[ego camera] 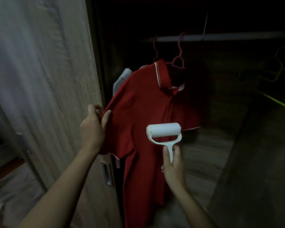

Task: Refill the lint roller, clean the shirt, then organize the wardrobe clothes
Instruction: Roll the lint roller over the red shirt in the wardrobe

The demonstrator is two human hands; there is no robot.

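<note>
A red polo shirt (143,112) with a white-trimmed collar hangs on a pink hanger (178,60) from the rail inside a dark wardrobe. My left hand (93,127) pinches the shirt's left sleeve and holds it out to the side. My right hand (172,165) grips the handle of a white lint roller (164,131), whose white roll lies against the shirt's front, right of the middle.
The wooden wardrobe door (44,79) stands at the left, with a metal handle (106,174) low down. A pale garment (122,78) hangs behind the red shirt. A yellow-green hanger (273,71) hangs at the far right on the rail (229,37). The wardrobe interior is dark.
</note>
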